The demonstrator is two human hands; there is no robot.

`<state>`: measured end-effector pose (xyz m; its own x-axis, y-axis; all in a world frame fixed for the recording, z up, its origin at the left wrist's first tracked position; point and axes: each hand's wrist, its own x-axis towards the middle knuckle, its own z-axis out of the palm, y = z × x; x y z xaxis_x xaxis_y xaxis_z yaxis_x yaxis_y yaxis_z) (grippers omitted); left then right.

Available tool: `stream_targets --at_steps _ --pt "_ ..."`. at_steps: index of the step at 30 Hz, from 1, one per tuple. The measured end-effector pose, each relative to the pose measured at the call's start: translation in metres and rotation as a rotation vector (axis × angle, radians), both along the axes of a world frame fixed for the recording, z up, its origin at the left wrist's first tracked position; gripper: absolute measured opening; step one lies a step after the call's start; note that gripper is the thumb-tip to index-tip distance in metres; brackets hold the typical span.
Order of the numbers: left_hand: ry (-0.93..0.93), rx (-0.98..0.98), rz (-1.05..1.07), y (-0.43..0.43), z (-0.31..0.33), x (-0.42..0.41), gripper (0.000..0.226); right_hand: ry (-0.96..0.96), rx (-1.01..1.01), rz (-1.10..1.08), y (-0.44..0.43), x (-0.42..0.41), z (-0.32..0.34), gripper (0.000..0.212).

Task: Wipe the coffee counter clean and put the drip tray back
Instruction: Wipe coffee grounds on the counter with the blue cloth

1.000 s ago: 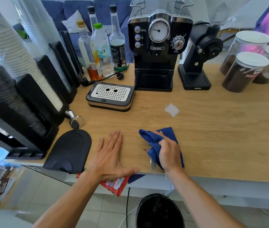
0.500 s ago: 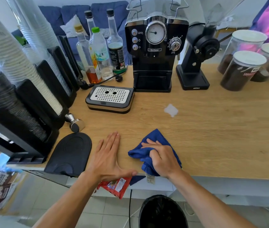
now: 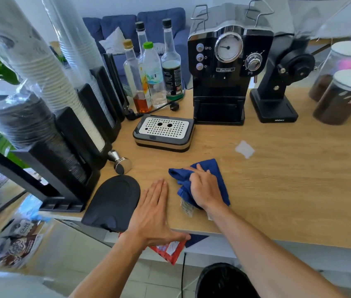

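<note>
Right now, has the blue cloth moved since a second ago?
Yes. The cloth under the right hand has slid left, closer to the drip tray and away from the paper scrap.

Blue cloth (image 3: 211,168); black, silver-perforated drip tray (image 3: 163,132)

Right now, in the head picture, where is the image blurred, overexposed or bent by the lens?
Head view: blue cloth and drip tray in the centre are sharp; the cup stacks at the left lean and curve from the wide lens; the top right corner is washed out by bright light; the coffee jar looks soft.
</note>
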<state>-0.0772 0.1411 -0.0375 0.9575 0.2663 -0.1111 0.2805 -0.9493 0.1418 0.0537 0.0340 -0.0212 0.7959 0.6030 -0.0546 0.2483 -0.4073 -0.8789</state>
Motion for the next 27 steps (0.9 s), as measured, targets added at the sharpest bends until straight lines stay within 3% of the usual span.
stream_targets --at_steps 4,12,22,27 --pt "-0.026 0.006 0.041 0.001 -0.001 0.000 0.146 -0.133 -0.107 0.199 0.015 0.004 -0.004 0.065" --pt "-0.006 -0.001 0.063 0.000 -0.001 -0.003 0.146 -0.162 -0.141 0.485 -0.030 0.018 -0.004 0.058" --pt "0.019 0.007 -0.018 -0.020 -0.005 0.009 0.142 -0.218 -0.187 0.483 -0.078 0.002 -0.007 0.058" --pt "0.013 0.018 -0.040 -0.024 -0.008 0.011 0.144 -0.417 -0.371 0.435 -0.089 -0.012 -0.016 0.064"
